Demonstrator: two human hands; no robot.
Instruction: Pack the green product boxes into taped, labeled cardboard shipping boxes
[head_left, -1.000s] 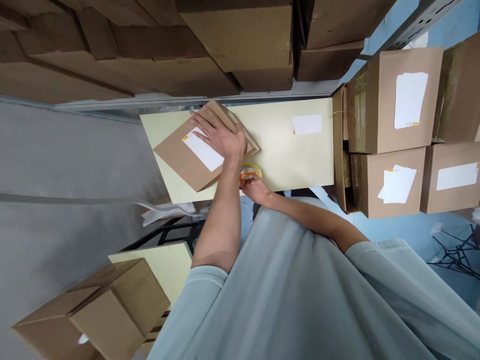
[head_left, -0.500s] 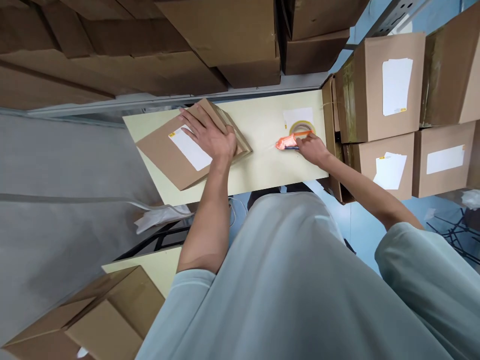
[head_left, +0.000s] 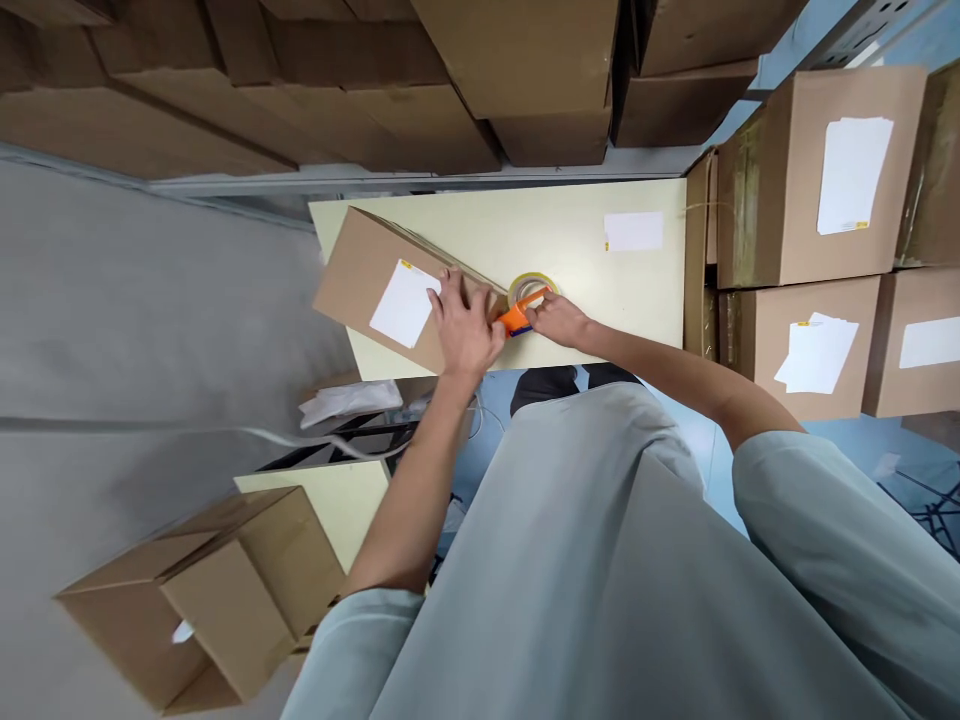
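A closed cardboard box (head_left: 356, 275) with a white label (head_left: 406, 303) on its upper side lies at an angle on the cream tabletop (head_left: 585, 225). My left hand (head_left: 469, 330) rests on the box near its right end, fingers spread and pressing the cardboard. In my right hand (head_left: 559, 320) is an orange tape dispenser (head_left: 516, 318), fingers wrapped round its handle. A roll of tape with a yellow rim (head_left: 534, 280) sits in the dispenser. The dispenser's front is against the box's right end, close to my left fingers. Whether tape sticks there cannot be made out.
A white label sheet (head_left: 634, 231) lies at the back right of the table. Labelled cartons (head_left: 847, 180) are stacked at the right. Boxes (head_left: 532, 60) fill a shelf above the far edge. An open carton (head_left: 247, 600) stands at the lower left.
My right hand has brought the tape dispenser leftward to the box's end. The box has turned on the table, and my left hand has slid toward its right end.
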